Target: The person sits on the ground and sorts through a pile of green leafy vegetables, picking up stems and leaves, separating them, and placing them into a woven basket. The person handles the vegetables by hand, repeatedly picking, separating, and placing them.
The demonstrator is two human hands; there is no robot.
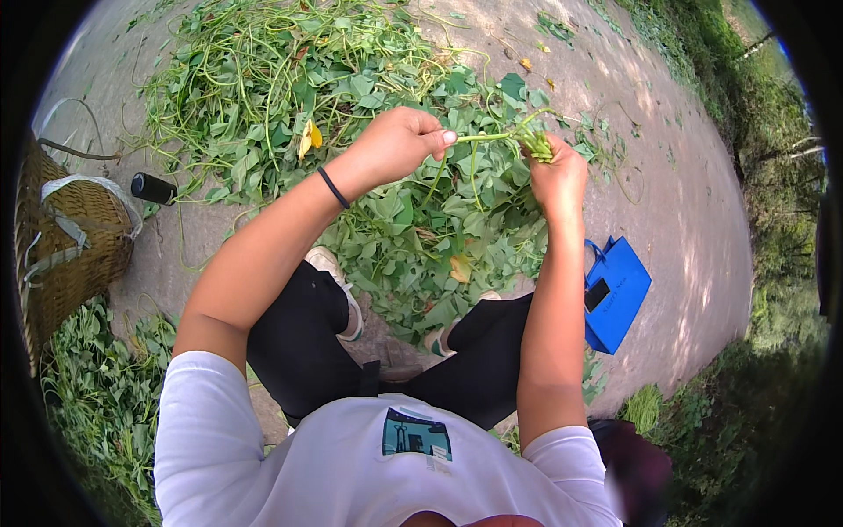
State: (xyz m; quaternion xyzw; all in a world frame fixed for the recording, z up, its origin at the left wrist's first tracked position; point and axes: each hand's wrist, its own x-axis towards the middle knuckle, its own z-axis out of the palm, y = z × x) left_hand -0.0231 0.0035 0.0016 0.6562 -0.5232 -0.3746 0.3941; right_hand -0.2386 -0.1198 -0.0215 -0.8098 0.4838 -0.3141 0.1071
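My left hand [405, 141] pinches one end of a green vine stem [484, 138] between thumb and forefinger. The stem runs across to my right hand [560, 172], which grips a small bunch of cut green stalks [539, 145] with their ends showing above the fist. Both hands are raised over a broad heap of leafy vines [395, 211], which look like sweet potato vines. Long bare stems tangle at the heap's far left, and loose leaves lie thickest between my feet. A few yellowed leaves [461, 268] show among the green.
At the left stands a woven bamboo basket [85, 237] with white straps, a black cylinder [153, 189] lying near it. A blue paper bag [619, 296] rests right of my knee, with a dark phone-like object [597, 294] against it. More vines [105, 395] lie at lower left.
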